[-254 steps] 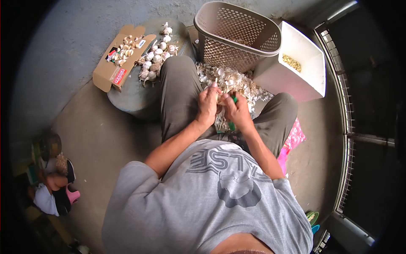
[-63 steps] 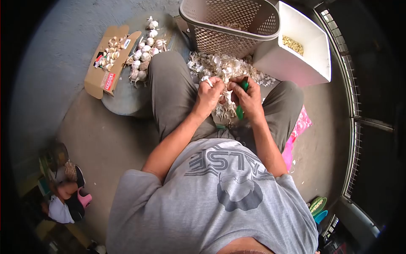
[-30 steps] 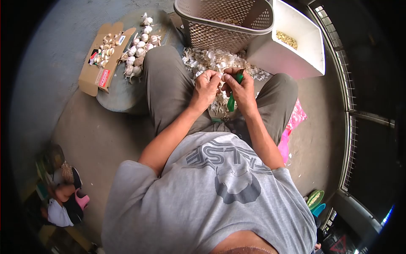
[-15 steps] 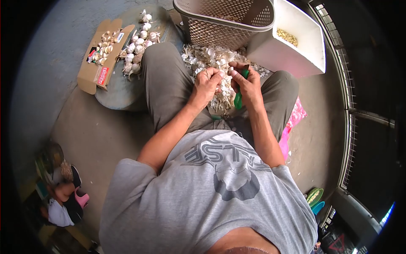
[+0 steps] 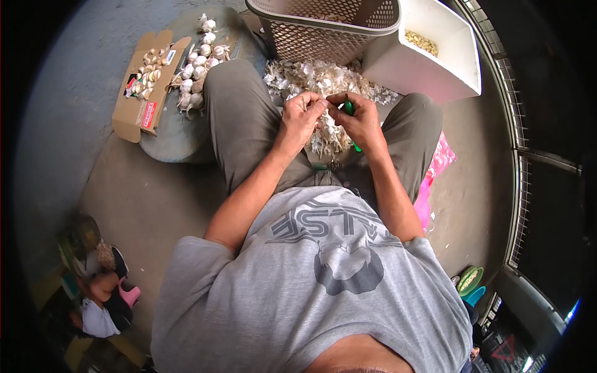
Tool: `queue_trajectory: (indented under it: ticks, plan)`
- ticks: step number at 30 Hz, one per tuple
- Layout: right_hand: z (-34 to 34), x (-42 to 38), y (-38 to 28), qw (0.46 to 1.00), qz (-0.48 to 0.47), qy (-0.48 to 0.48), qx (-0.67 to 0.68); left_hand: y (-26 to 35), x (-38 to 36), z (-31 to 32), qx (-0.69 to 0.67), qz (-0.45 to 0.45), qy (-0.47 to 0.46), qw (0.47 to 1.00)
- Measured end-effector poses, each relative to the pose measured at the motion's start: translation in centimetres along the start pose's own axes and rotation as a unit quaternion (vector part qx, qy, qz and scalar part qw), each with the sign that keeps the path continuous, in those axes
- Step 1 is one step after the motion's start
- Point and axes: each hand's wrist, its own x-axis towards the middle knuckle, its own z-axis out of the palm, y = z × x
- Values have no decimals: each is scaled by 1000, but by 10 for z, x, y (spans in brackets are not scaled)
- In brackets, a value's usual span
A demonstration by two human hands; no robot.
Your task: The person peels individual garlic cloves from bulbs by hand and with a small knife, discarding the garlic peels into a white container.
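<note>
My left hand [image 5: 301, 118] is closed in a pinch above the garlic skins [image 5: 329, 137], its fingertips meeting those of my right hand. What sits between the fingertips is too small to make out. The green-handled knife [image 5: 349, 109] is held in my right hand [image 5: 360, 121], partly hidden by the fingers. To the left, whole garlic bulbs [image 5: 199, 73] lie on a round grey surface [image 5: 171, 146], beside an opened cardboard box [image 5: 128, 116] with loose cloves [image 5: 147, 76] in it.
A perforated basket [image 5: 311, 45] stands beyond the skins, next to a white foam box [image 5: 398, 71] with peeled cloves [image 5: 421, 42] inside. A pink bag [image 5: 425, 199] lies beside my right leg. Another person [image 5: 102, 295] is at the lower left. A green basket [image 5: 469, 281] is at the lower right.
My right hand has moved left and its fingertips now meet those of my left hand. The knife has turned, and less of it shows. The white clove seen at the right fingertips is now hidden.
</note>
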Motion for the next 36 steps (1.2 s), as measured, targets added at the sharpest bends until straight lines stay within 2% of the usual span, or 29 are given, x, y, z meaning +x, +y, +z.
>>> queue_trajectory:
  ticks: [7,10,12,15,19,22,25,26,28,34,36]
  plan:
    - [0,6,9,998,25,31,39,-3,0,1,72,37,15,997]
    - [6,3,5,993,-36,42,-99,-6,1,0,127,59,29,990]
    - [5,3,8,994,-44,31,-97,-5,1,-1,143,62,32,987]
    - [7,2,8,995,-70,30,-69,-13,4,-1,168,113,48,978]
    - [9,1,10,994,-93,20,-53,-11,3,1,99,66,39,992]
    - [6,2,7,996,-39,27,78,-16,4,-1,70,60,28,995]
    - [0,3,3,968,-2,58,244,-10,2,-1,101,31,11,994]
    - [-1,5,2,963,3,73,259,-6,3,-1,100,26,-13,995]
    - [-5,7,5,973,1,51,224,0,1,-1,97,15,-63,993]
    - [-2,5,4,982,25,3,186,1,-1,4,22,7,-22,999]
    - [1,6,3,985,19,5,171,3,-1,2,25,0,-37,999]
